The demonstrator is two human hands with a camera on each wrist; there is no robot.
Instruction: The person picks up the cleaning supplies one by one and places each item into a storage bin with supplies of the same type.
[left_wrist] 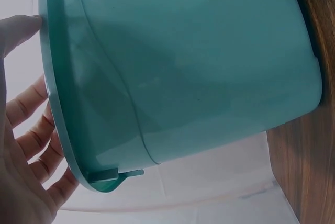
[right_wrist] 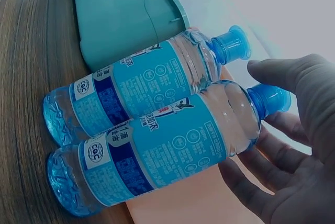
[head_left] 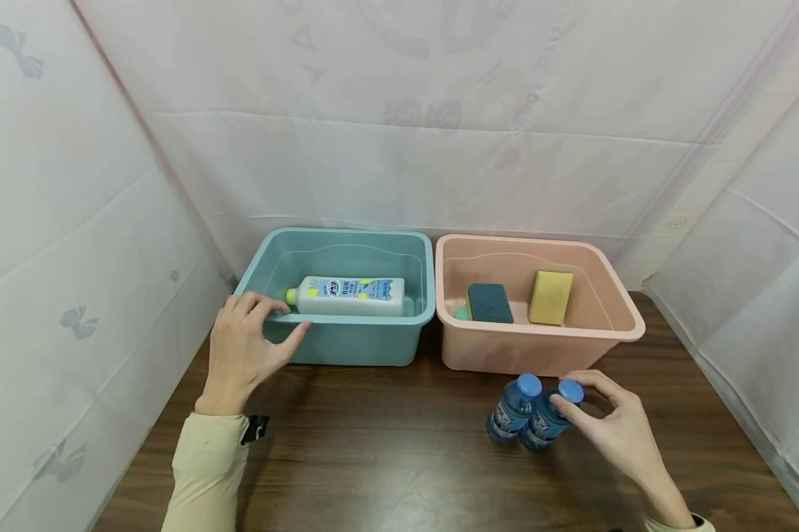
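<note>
Two clear blue dish soap bottles [right_wrist: 157, 145] with blue caps stand side by side on the table, close together in front of the pink bin. My right hand [head_left: 615, 425] surrounds the cap of the right bottle [head_left: 545, 423], thumb on one side and fingers on the other. In the right wrist view a gap shows between that thumb [right_wrist: 282, 72] and the cap. My left hand [head_left: 242, 351] rests at the front left rim of the teal bin [head_left: 352, 343], thumb spread from the fingers. A white bottle [head_left: 352, 295] with a yellow-green cap lies inside this bin.
The pink bin [head_left: 505, 353] stands right of the teal one and holds a dark-topped sponge [head_left: 490, 303], a yellow sponge [head_left: 551, 297] and a small green item [head_left: 462, 313]. White cloth walls [head_left: 399, 170] enclose the back and sides of the wooden table [head_left: 372, 451].
</note>
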